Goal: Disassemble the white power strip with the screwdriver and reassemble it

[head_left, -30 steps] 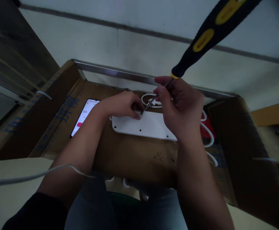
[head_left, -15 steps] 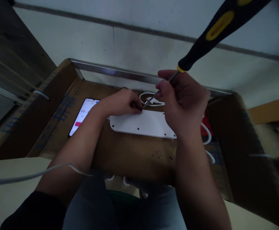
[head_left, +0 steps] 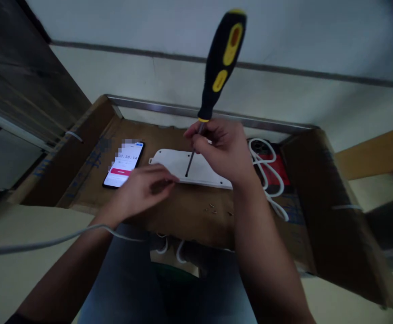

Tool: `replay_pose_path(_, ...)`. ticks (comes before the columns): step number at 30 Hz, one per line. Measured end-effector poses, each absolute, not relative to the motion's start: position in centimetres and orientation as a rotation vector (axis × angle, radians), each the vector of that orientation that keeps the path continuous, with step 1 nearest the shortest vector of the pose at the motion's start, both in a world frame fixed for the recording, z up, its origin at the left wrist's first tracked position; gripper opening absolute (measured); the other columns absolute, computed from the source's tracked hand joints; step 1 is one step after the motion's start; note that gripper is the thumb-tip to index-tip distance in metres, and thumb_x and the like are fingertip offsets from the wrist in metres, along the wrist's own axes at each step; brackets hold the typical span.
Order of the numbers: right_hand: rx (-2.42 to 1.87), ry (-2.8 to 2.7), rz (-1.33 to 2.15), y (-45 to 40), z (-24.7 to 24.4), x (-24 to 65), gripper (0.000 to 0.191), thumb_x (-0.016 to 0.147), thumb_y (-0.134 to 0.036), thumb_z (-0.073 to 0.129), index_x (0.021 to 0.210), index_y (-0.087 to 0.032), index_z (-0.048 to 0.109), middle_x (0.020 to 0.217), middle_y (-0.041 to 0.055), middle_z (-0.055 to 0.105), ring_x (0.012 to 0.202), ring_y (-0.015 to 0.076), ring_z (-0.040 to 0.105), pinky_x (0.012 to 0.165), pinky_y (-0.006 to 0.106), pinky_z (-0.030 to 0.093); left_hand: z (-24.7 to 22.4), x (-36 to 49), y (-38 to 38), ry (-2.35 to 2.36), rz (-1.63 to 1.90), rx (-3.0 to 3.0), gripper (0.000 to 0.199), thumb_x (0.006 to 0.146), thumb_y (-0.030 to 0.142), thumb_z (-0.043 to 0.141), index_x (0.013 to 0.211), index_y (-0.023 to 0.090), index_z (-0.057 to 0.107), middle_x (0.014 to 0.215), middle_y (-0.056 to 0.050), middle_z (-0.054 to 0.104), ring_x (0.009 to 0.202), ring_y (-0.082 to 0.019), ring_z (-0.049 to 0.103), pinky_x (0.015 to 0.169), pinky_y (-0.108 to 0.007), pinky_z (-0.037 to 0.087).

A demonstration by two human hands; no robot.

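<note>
A long white power strip [head_left: 169, 158] lies on the cardboard with dark screw holes showing in its face. My right hand [head_left: 228, 146] is closed around the shaft of a black-and-yellow screwdriver [head_left: 223, 58], whose handle rises above the fingers. The screwdriver's tip meets the strip at a hole near its front edge. At that same edge my left hand [head_left: 145, 189] rests with thumb and forefinger apart, the fingertips at the rim; I see nothing held in it. Several small screws [head_left: 212, 207] lie in front of the strip. My right hand covers the strip's right end.
A phone [head_left: 124, 164] showing a running timer lies to the left. White cable loops [head_left: 273, 180] lie at the right over a red-and-black item [head_left: 277, 168]. Cardboard walls [head_left: 331, 202] stand at both sides, with a wall behind. A pale cord crosses my left forearm.
The screwdriver has swung more upright, its tip moving from the strip's far edge to a near-edge hole. My left hand has left the far edge and come down to the near edge.
</note>
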State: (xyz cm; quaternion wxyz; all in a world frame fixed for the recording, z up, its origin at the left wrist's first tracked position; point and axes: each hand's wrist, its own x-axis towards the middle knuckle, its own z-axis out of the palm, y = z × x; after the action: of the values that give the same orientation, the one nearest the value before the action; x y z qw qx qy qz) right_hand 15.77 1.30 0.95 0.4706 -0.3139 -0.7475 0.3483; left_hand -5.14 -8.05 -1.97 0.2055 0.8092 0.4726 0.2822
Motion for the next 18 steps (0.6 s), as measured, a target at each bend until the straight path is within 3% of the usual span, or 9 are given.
replay_pose_path(5, -0.727, -1.875, 0.857, 1.6, 0.8, 15.6, 0.019, 0.082, -0.022, 0.055, 0.086, -0.016, 0.073, 0.074, 0.0003, 0.067, 0.068, 0.0119, 0.059, 0.064, 0.028, 0.046, -5.1, -2.0, -11.3, 1.127, 0.637, 2.320, 0.019, 0.100, 0.021, 0.061, 0.109, 0.021, 0.078, 0.102, -0.005, 0.074, 0.095, -0.017, 0.072, 0.085, -0.028, 0.058)
replay_pose_path(11, -0.742, -1.916, 0.907, 2.3, 0.2, 15.6, 0.019, 0.081, -0.021, 0.056, 0.085, -0.016, 0.073, 0.070, 0.0002, 0.064, 0.064, 0.0115, 0.053, 0.061, 0.026, 0.040, -6.5, 0.7, -10.8, 1.216, 0.660, 2.329, 0.022, 0.102, 0.022, 0.060, 0.114, 0.023, 0.079, 0.105, -0.007, 0.072, 0.099, -0.019, 0.071, 0.090, -0.032, 0.059)
replay_pose_path(18, -0.645, -2.055, 0.958, 1.9, 0.9, 16.0, 0.018, 0.080, -0.019, 0.060, 0.088, -0.016, 0.075, 0.080, 0.0017, 0.068, 0.068, 0.0108, 0.054, 0.065, 0.026, 0.043, -7.0, 1.0, -10.6, 1.205, 0.707, 2.290, 0.025, 0.101, 0.023, 0.060, 0.118, 0.021, 0.079, 0.107, -0.008, 0.071, 0.101, -0.020, 0.070, 0.092, -0.034, 0.058)
